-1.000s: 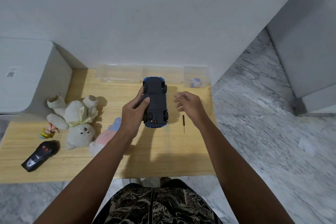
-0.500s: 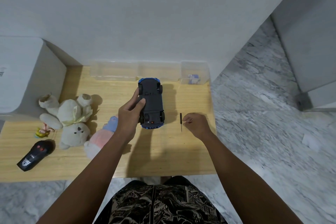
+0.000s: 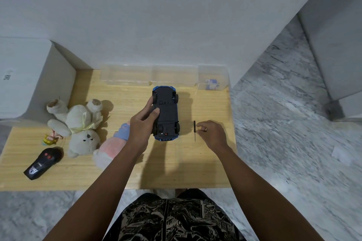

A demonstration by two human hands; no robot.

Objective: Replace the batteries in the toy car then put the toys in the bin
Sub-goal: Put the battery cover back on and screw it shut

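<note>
The screwdriver [image 3: 194,130] lies on the table [image 3: 176,166], long axis from 12 to 6 o'clock, just at 9 o'clock of the loosely curled, empty right hand [image 3: 212,135], while the left hand [image 3: 141,125] grips the upturned toy car [image 3: 166,112].

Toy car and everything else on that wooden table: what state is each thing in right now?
Toy car: upside down, wheels up, underside cover shut, gripped by the left hand.
Screwdriver: lying flat on the table, just beside the right hand, which does not grip it.
Remote control: lying flat, untouched.
White teddy bear: lying on its back.
Pink plush: lying down.
Clear bins: open; small one holds batteries.
</note>
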